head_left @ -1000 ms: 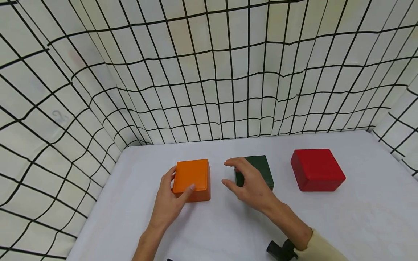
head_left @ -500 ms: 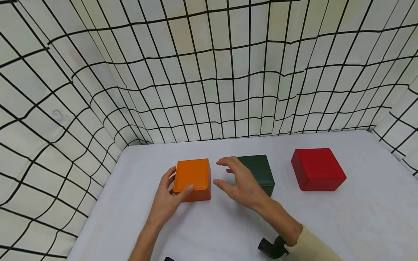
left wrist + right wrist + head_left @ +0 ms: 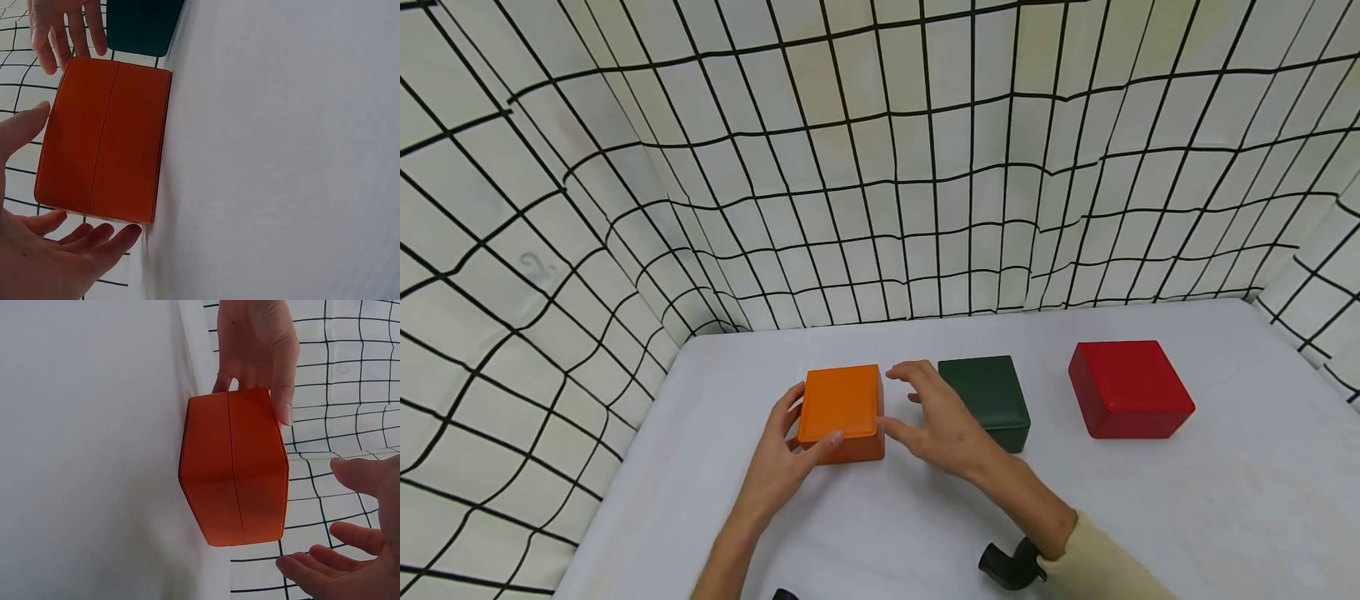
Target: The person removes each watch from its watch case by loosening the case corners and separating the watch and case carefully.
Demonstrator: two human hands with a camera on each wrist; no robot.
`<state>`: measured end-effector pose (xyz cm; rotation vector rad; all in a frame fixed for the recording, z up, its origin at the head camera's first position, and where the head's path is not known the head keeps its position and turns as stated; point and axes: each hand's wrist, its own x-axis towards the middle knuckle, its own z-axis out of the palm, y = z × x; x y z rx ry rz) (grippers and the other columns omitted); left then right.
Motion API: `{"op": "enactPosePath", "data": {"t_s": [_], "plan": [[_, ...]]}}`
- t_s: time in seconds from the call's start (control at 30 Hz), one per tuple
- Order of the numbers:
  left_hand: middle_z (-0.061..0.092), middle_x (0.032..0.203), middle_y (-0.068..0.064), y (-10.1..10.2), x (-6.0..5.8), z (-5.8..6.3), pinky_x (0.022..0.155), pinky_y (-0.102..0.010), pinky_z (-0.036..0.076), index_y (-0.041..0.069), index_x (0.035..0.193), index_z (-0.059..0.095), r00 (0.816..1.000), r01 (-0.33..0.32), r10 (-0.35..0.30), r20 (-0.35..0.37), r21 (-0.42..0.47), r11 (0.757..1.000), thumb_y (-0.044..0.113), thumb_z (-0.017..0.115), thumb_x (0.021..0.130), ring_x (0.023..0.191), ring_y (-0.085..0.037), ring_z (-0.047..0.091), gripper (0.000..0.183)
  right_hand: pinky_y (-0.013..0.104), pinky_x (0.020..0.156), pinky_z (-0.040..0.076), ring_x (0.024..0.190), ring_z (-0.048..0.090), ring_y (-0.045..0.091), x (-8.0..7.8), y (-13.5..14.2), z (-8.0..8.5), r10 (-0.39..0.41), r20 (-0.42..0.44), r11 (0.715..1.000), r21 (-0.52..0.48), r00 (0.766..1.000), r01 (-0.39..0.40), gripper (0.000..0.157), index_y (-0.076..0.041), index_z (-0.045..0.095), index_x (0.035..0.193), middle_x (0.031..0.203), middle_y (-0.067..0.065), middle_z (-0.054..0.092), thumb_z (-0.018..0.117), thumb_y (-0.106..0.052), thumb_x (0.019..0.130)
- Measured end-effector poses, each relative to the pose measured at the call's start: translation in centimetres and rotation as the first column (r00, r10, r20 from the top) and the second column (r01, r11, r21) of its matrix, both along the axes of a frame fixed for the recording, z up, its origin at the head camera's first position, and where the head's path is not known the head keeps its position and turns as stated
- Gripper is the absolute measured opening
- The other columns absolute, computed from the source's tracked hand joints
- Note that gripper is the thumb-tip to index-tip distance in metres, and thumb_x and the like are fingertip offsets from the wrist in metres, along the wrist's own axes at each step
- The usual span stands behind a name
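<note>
An orange square box (image 3: 841, 404) with a seam round its sides stands on the white table. My left hand (image 3: 784, 454) holds its near left corner, the thumb along the top front edge and the fingers against the left side. Just right of that box is my right hand (image 3: 942, 425), thumb and fingers spread apart; in the right wrist view its fingers (image 3: 356, 537) stand off the box's side. A dark green box (image 3: 988, 396) lies beyond the right hand, its left part partly covered by it.
Farther right on the white table (image 3: 1225, 500) stands a red box (image 3: 1131, 387). Black-gridded white netting (image 3: 880, 183) rises behind the table and along both sides. A black curved piece (image 3: 1011, 567) sits at the right wrist.
My right hand has moved left, from in front of the green box to the right side of the orange box, uncovering more of the green one. My left hand stays on the orange box.
</note>
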<state>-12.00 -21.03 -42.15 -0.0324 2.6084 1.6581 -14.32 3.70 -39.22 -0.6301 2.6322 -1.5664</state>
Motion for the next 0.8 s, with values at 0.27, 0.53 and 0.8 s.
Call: {"op": "enactPosePath", "data": {"t_s": [0.27,0.53,0.8], "plan": [[0.024,0.173,-0.005,-0.5,-0.1,-0.4,0.124,-0.061,0.034,0.022,0.165,0.023,0.999,0.048,-0.047,-0.027,0.043,0.998,0.03,0.08,0.092,0.161,-0.035,0.025,0.093,0.05,0.109,0.053,0.137,0.057,0.036,-0.3,-0.9,-0.1,0.024,0.016,1.0,0.009,1.0,-0.024,0.064,-0.004,0.051,0.145,0.152,0.013,0.051,0.082,-0.017,0.091],[0.023,0.174,-0.005,-0.9,-0.2,-0.6,0.124,-0.064,0.032,0.022,0.165,0.022,0.995,0.084,-0.081,-0.052,0.053,0.995,0.027,0.08,0.092,0.16,-0.034,0.028,0.094,0.051,0.106,0.056,0.13,0.061,0.039,-0.6,-1.5,-0.2,0.037,0.075,0.998,0.054,0.997,-0.041,0.067,-0.006,0.049,0.149,0.16,0.015,0.042,0.08,-0.024,0.093],[0.022,0.174,-0.005,-1.3,-0.2,-0.7,0.125,-0.065,0.029,0.021,0.165,0.022,0.995,0.095,-0.093,-0.038,0.068,0.993,0.024,0.082,0.09,0.161,-0.034,0.026,0.097,0.052,0.109,0.053,0.143,0.051,0.038,-0.6,-2.3,-0.6,0.076,0.128,0.997,-0.007,0.989,-0.076,0.063,-0.003,0.051,0.147,0.166,0.02,0.033,0.078,-0.024,0.094]]}}
